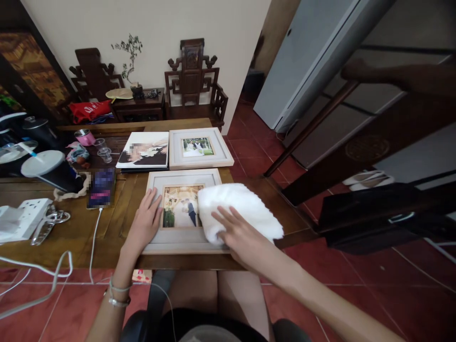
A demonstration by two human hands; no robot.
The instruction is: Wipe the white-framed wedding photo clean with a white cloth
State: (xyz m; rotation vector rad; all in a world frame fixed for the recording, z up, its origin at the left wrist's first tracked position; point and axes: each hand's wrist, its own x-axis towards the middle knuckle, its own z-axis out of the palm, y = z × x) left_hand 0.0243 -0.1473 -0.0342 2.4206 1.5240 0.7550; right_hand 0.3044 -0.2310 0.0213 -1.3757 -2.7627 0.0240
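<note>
A light wood picture frame (181,241) with a photo of a couple lies flat at the table's near edge. My left hand (147,219) rests on its left side, fingers stretched out and holding nothing. Over the right side of the frame lies a fluffy white cloth (245,204), reaching past the frame's edge. My right hand (235,232) presses the cloth down and holds it, its thumb side partly hidden.
Behind lie a second picture frame (226,147) and a white-covered photo album (156,142). To the left are a phone (101,187) on a cable, a lidded cup (53,173) and a power strip (32,216). A dark wooden chair (306,175) stands at right.
</note>
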